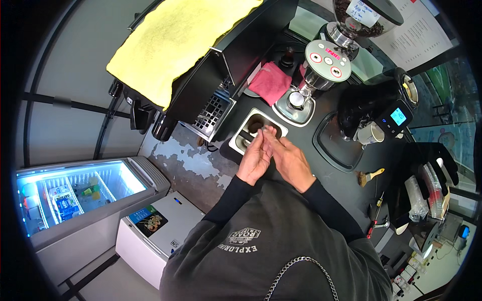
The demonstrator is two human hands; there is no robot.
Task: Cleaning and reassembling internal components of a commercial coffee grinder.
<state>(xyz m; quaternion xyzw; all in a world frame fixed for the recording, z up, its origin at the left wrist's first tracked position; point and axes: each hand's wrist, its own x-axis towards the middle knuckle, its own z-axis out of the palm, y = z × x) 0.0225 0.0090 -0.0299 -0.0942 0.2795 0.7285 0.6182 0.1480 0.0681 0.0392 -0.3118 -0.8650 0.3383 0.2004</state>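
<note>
My left hand [255,160] and my right hand [292,161] meet at the fingertips over a small steel knock box [272,117]. The fingers overlap, so whether anything small lies between them cannot be told. A dark bar [246,136] crosses the box, and a dark round mass [256,127], seemingly coffee grounds, shows inside. Just beyond the box stands a coffee grinder [328,60] on a shiny metal tray [307,119]. Next to it lies a folded pink cloth [271,83].
A yellow towel [180,45] covers an espresso machine with a slotted drip tray [212,116]. To the right are a black machine with a lit display [397,117], a paper cup [371,133], a brush [371,177] and a screwdriver [379,205]. An open-topped lit freezer [83,195] stands lower left.
</note>
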